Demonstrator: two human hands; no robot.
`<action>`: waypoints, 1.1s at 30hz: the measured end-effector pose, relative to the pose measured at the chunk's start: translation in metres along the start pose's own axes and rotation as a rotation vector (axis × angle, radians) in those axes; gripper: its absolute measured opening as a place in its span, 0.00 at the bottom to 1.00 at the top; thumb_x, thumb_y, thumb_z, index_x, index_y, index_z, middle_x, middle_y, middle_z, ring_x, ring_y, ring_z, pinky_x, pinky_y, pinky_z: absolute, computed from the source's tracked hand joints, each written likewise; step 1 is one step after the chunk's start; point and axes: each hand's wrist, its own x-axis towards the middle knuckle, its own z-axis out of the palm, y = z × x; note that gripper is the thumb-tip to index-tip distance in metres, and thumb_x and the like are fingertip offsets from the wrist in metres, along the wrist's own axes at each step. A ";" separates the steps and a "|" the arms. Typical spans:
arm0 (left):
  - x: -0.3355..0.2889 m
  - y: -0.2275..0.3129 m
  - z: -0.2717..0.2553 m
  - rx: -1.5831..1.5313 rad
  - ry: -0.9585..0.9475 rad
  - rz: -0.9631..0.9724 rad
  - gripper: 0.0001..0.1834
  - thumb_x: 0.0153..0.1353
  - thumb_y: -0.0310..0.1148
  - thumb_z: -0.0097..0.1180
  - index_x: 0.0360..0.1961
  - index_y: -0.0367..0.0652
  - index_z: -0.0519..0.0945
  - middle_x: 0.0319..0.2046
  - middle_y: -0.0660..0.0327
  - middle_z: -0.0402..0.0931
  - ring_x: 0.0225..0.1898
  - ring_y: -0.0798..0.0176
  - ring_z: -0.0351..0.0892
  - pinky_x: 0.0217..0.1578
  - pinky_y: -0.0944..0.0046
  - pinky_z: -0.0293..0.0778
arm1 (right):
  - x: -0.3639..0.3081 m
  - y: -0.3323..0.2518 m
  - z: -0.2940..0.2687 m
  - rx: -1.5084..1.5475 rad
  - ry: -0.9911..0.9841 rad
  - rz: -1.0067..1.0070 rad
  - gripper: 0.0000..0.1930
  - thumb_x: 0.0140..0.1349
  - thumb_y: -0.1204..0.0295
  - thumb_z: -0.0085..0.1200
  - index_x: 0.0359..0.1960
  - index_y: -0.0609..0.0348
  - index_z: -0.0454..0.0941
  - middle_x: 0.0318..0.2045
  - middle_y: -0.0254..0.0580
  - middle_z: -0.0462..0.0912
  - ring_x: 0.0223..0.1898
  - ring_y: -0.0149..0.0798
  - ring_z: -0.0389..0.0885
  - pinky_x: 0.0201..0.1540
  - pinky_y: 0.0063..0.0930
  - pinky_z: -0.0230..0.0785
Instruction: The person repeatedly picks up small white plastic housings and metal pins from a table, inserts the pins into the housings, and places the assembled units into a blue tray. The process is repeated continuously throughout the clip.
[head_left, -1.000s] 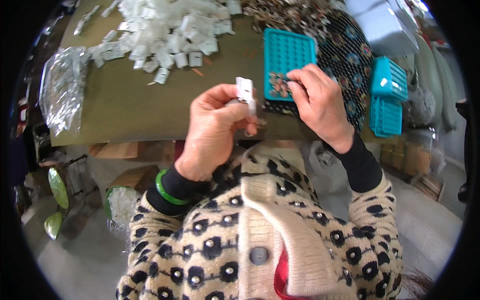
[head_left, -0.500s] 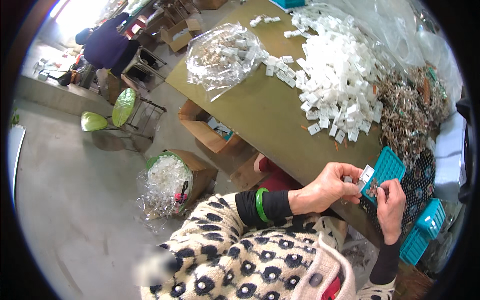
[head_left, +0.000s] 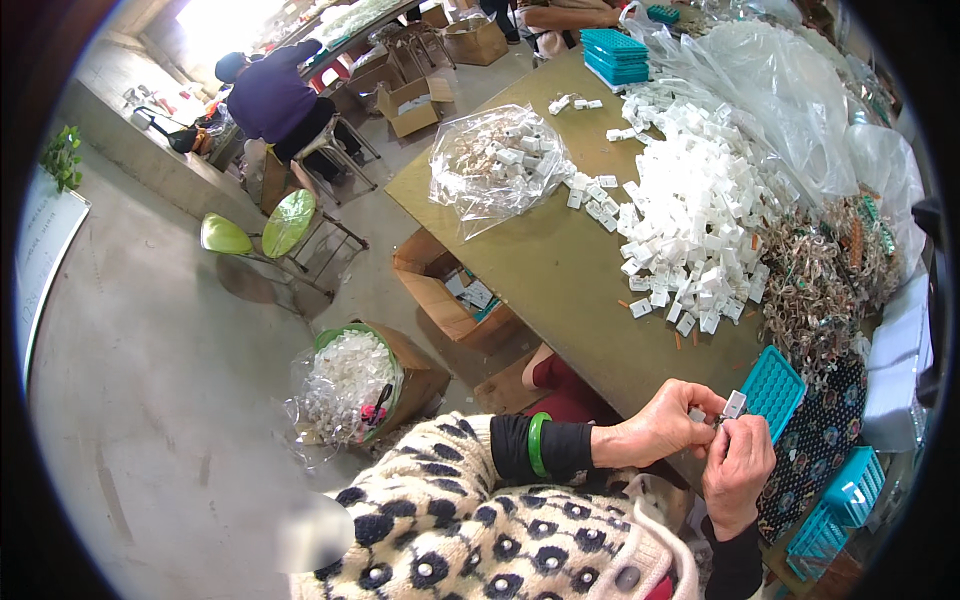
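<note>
Two hands (head_left: 700,440) meet over one white clip (head_left: 734,404). One teal tray (head_left: 772,392) lies near them, two teal baskets (head_left: 840,505) at near right, one tray stack (head_left: 614,54) far off. One clear bag (head_left: 495,165), two green stools (head_left: 262,232), white clips (head_left: 690,215) beyond counting.

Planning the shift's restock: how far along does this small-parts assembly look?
Done: cannot tell; the teal plastic tray shows no finished pieces. In hand: left hand and right hand pinch one small white plastic part. Left: a large white parts heap and tangled metal clips.
</note>
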 end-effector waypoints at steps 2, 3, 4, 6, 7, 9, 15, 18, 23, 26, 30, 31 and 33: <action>0.000 -0.001 0.002 -0.002 0.008 0.014 0.15 0.53 0.16 0.58 0.43 0.28 0.80 0.29 0.62 0.77 0.24 0.71 0.78 0.25 0.71 0.76 | -0.002 -0.001 0.001 -0.052 0.010 -0.008 0.08 0.54 0.86 0.54 0.33 0.64 0.70 0.30 0.49 0.71 0.31 0.52 0.74 0.32 0.43 0.68; 0.000 -0.001 0.002 0.001 0.008 0.014 0.15 0.53 0.16 0.58 0.44 0.28 0.80 0.29 0.61 0.77 0.25 0.71 0.78 0.25 0.71 0.77 | -0.003 -0.002 0.001 -0.066 0.006 -0.005 0.08 0.54 0.86 0.53 0.34 0.64 0.71 0.31 0.49 0.71 0.31 0.52 0.74 0.32 0.43 0.68; -0.001 0.000 0.003 0.015 0.013 0.007 0.15 0.53 0.16 0.58 0.44 0.28 0.80 0.29 0.61 0.77 0.25 0.70 0.79 0.26 0.71 0.77 | -0.003 -0.003 -0.001 -0.080 0.000 0.000 0.08 0.55 0.86 0.53 0.35 0.65 0.72 0.31 0.49 0.71 0.32 0.53 0.74 0.33 0.44 0.69; -0.003 0.002 0.003 -0.025 0.033 -0.036 0.15 0.54 0.16 0.58 0.44 0.28 0.79 0.29 0.61 0.77 0.26 0.69 0.80 0.27 0.71 0.78 | -0.004 -0.003 -0.006 0.043 -0.041 0.056 0.08 0.56 0.87 0.52 0.37 0.65 0.73 0.33 0.50 0.72 0.33 0.53 0.75 0.35 0.42 0.70; -0.004 0.005 0.002 -0.034 0.052 -0.072 0.15 0.54 0.16 0.59 0.45 0.28 0.79 0.30 0.60 0.78 0.26 0.69 0.81 0.27 0.71 0.79 | -0.003 -0.003 -0.008 0.111 -0.066 0.090 0.09 0.57 0.87 0.52 0.39 0.66 0.74 0.34 0.51 0.73 0.34 0.53 0.76 0.36 0.42 0.71; -0.005 0.009 0.002 -0.041 0.019 -0.082 0.18 0.56 0.18 0.60 0.49 0.28 0.78 0.31 0.61 0.78 0.29 0.68 0.82 0.31 0.70 0.80 | -0.003 -0.004 -0.014 0.159 -0.052 0.111 0.10 0.58 0.87 0.51 0.41 0.66 0.75 0.36 0.51 0.74 0.36 0.53 0.77 0.38 0.41 0.72; -0.010 0.018 0.005 -0.024 0.013 -0.085 0.16 0.55 0.17 0.61 0.46 0.29 0.80 0.35 0.58 0.81 0.30 0.66 0.83 0.32 0.69 0.81 | -0.004 0.001 -0.008 0.174 0.106 0.102 0.13 0.54 0.88 0.57 0.41 0.65 0.76 0.35 0.51 0.77 0.35 0.52 0.79 0.37 0.39 0.74; -0.008 0.016 0.002 0.004 0.036 -0.097 0.16 0.55 0.17 0.61 0.46 0.29 0.80 0.35 0.56 0.82 0.32 0.65 0.83 0.33 0.69 0.81 | -0.010 0.006 -0.002 0.217 0.095 0.116 0.13 0.52 0.88 0.58 0.40 0.65 0.75 0.34 0.50 0.77 0.35 0.51 0.80 0.36 0.38 0.74; -0.009 0.009 -0.002 -0.024 0.041 -0.110 0.13 0.59 0.20 0.62 0.46 0.32 0.80 0.35 0.55 0.82 0.32 0.63 0.84 0.33 0.66 0.83 | -0.017 0.004 0.000 0.234 0.045 0.089 0.13 0.47 0.86 0.55 0.37 0.66 0.74 0.34 0.48 0.74 0.33 0.50 0.78 0.34 0.37 0.73; -0.007 0.009 -0.007 0.022 0.024 -0.172 0.11 0.59 0.22 0.63 0.43 0.33 0.79 0.30 0.58 0.82 0.27 0.66 0.84 0.26 0.69 0.81 | -0.017 0.007 -0.006 0.404 0.027 0.175 0.09 0.54 0.85 0.56 0.37 0.65 0.76 0.32 0.45 0.76 0.32 0.46 0.79 0.34 0.33 0.73; -0.007 0.010 -0.011 -0.010 0.062 -0.146 0.07 0.59 0.22 0.59 0.39 0.37 0.77 0.27 0.62 0.79 0.19 0.72 0.72 0.17 0.75 0.64 | -0.014 0.025 -0.013 0.232 0.119 0.295 0.06 0.58 0.84 0.56 0.37 0.63 0.77 0.30 0.44 0.77 0.30 0.44 0.80 0.32 0.32 0.73; -0.005 0.011 -0.013 -0.058 0.055 -0.145 0.07 0.58 0.22 0.59 0.38 0.38 0.77 0.27 0.62 0.78 0.19 0.71 0.71 0.16 0.74 0.62 | -0.012 0.031 -0.011 0.136 0.128 0.280 0.07 0.57 0.84 0.56 0.37 0.63 0.77 0.30 0.43 0.77 0.30 0.44 0.79 0.32 0.33 0.73; -0.002 0.012 -0.015 -0.142 0.023 -0.135 0.06 0.58 0.22 0.58 0.36 0.39 0.76 0.27 0.61 0.78 0.18 0.71 0.70 0.17 0.74 0.61 | -0.009 0.039 -0.004 0.026 0.102 0.215 0.08 0.55 0.83 0.57 0.37 0.62 0.77 0.31 0.42 0.75 0.31 0.43 0.78 0.34 0.34 0.72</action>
